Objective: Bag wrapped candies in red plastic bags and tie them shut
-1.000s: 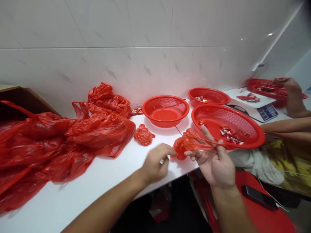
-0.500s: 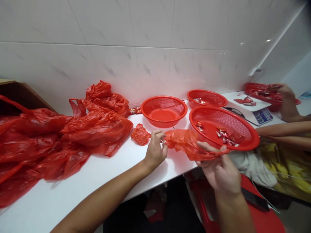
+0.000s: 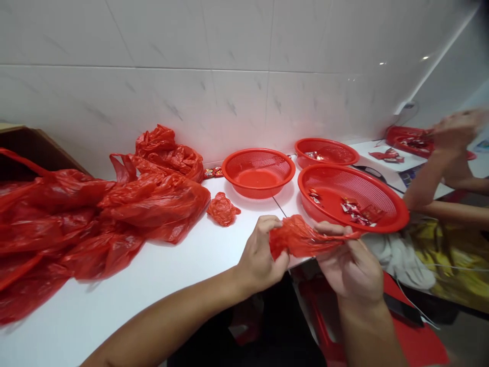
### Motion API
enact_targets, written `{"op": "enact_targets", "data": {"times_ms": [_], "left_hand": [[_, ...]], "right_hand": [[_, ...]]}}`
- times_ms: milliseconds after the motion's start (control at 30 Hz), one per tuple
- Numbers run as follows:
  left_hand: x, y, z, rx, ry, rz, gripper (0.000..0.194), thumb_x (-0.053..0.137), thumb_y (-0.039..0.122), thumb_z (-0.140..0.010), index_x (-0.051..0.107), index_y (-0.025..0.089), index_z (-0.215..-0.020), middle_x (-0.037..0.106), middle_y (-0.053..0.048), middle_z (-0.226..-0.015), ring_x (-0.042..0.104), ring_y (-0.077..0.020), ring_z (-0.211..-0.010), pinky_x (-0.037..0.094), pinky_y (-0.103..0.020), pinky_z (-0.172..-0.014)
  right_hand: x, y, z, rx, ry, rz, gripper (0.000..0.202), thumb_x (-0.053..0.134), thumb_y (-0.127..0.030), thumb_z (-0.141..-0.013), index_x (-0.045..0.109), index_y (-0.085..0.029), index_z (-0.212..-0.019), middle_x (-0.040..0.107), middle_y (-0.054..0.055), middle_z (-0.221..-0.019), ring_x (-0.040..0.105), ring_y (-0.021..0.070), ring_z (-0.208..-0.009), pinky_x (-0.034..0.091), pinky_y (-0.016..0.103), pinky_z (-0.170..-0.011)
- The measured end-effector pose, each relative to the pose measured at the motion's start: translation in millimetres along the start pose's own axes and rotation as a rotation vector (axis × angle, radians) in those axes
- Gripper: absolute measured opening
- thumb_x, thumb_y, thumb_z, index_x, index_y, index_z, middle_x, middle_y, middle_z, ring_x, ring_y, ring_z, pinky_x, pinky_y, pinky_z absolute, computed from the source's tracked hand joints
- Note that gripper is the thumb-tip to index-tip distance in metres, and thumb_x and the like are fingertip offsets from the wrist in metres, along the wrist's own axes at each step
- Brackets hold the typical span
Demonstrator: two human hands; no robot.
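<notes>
A small red plastic bag (image 3: 301,239) is stretched between both my hands at the front edge of the white counter (image 3: 160,275). My left hand (image 3: 262,255) grips its crumpled left end. My right hand (image 3: 349,262) pinches its twisted right end just below the rim of a red mesh basket (image 3: 382,223) that holds a few wrapped candies (image 3: 357,210).
A crumpled red bag ball (image 3: 223,209), an empty red basket (image 3: 258,173) and a farther basket (image 3: 325,151) sit behind. A heap of red bags (image 3: 95,214) covers the left. Another person's hands (image 3: 454,132) work at right near a scale (image 3: 408,173) and red tray (image 3: 410,140).
My left hand came back toward the counter edge and closed on the bag's left end. The bag is bunched tighter between both hands. The other person's hand rose.
</notes>
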State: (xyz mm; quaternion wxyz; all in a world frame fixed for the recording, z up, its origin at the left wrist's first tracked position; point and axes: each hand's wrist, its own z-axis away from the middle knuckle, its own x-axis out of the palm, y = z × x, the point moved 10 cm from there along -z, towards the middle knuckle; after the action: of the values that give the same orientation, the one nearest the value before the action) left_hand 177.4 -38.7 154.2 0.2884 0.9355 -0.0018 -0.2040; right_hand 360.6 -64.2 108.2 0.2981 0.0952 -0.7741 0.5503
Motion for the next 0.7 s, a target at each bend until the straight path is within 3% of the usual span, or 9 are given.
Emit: {"op": "enact_targets", "data": {"times_ms": [100, 167, 233, 333, 433, 533, 633, 700], "left_hand": [[6.8, -31.5, 0.1, -0.152, -0.154, -0.021, 0.065, 0.057, 0.0, -0.072, 0.047, 0.025, -0.131, 0.063, -0.008, -0.117, 0.067, -0.0247, -0.103, 0.059, -0.044, -0.092], [7.4, -46.8, 2.5, -0.234, -0.246, 0.001, 0.063, 0.054, -0.001, -0.071, 0.051, 0.024, -0.129, 0.067, -0.007, -0.116, 0.069, -0.0233, -0.101, 0.06, -0.043, -0.094], [4.5, -55.3, 4.1, -0.296, -0.324, 0.066, 0.059, 0.052, -0.002, -0.073, 0.054, 0.024, -0.125, 0.069, -0.007, -0.116, 0.071, -0.022, -0.101, 0.061, -0.04, -0.094], [-5.7, -50.9, 1.5, -0.263, -0.423, 0.127, 0.05, 0.057, 0.0, -0.08, 0.058, 0.023, -0.125, 0.067, -0.009, -0.123, 0.071, -0.0227, -0.109, 0.063, -0.039, -0.095], [-13.3, -30.5, 1.5, -0.066, -0.545, 0.017, 0.052, 0.061, 0.003, -0.088, 0.064, 0.028, -0.133, 0.053, -0.014, -0.148, 0.066, -0.0255, -0.125, 0.061, -0.043, -0.103], [-14.8, -22.7, 7.9, 0.042, -0.614, -0.224, 0.056, 0.057, 0.004, -0.092, 0.066, 0.032, -0.14, 0.037, -0.015, -0.165, 0.063, -0.0295, -0.131, 0.06, -0.048, -0.103], [-16.2, -38.1, 11.9, -0.052, -0.617, -0.431, 0.031, 0.064, 0.025, -0.098, 0.073, 0.021, -0.127, 0.038, -0.02, -0.166, 0.07, -0.0319, -0.117, 0.062, -0.051, -0.098], [-18.4, -53.9, 12.9, -0.145, -0.613, -0.539, 0.03, 0.059, 0.04, -0.103, 0.079, 0.017, -0.105, 0.044, -0.019, -0.164, 0.074, -0.031, -0.109, 0.063, -0.05, -0.095]], "right_hand": [[-0.1, -10.0, -1.9, -0.016, -0.033, -0.018, 0.033, 0.065, -0.05, -0.098, 0.086, -0.025, -0.096, 0.077, 0.007, -0.085, 0.072, 0.0187, -0.073, 0.063, 0.034, -0.077], [-4.3, -16.5, -3.7, -0.032, -0.037, -0.026, 0.032, 0.066, -0.05, -0.096, 0.086, -0.025, -0.094, 0.07, 0.005, -0.071, 0.07, 0.0193, -0.071, 0.063, 0.035, -0.077], [-13.0, -22.0, -5.4, -0.049, -0.004, -0.02, 0.029, 0.066, -0.047, -0.096, 0.085, -0.026, -0.096, 0.07, 0.005, -0.07, 0.069, 0.0199, -0.069, 0.062, 0.034, -0.068], [-20.9, -27.1, -6.2, -0.056, 0.015, 0.055, 0.029, 0.064, -0.044, -0.097, 0.084, -0.025, -0.107, 0.079, 0.01, -0.093, 0.055, 0.0123, -0.048, 0.04, 0.026, -0.04], [-19.5, -26.4, -3.9, -0.024, -0.003, 0.156, 0.034, 0.064, -0.042, -0.096, 0.08, -0.023, -0.119, 0.079, 0.016, -0.12, 0.038, 0.0047, -0.037, 0.018, 0.025, -0.032], [-13.0, -23.1, 0.9, 0.012, -0.033, 0.205, 0.035, 0.064, -0.041, -0.098, 0.077, -0.023, -0.126, 0.074, 0.018, -0.134, 0.035, 0.0016, -0.036, 0.014, 0.024, -0.032], [-5.1, -21.1, 5.5, 0.027, -0.063, 0.246, 0.037, 0.064, -0.041, -0.1, 0.074, -0.025, -0.131, 0.07, 0.018, -0.141, 0.035, 0.0001, -0.037, 0.016, 0.024, -0.033], [-1.1, -18.0, 7.0, 0.06, -0.074, 0.293, 0.037, 0.064, -0.042, -0.1, 0.073, -0.026, -0.133, 0.068, 0.017, -0.144, 0.034, 0.0002, -0.038, 0.018, 0.024, -0.033]]}}
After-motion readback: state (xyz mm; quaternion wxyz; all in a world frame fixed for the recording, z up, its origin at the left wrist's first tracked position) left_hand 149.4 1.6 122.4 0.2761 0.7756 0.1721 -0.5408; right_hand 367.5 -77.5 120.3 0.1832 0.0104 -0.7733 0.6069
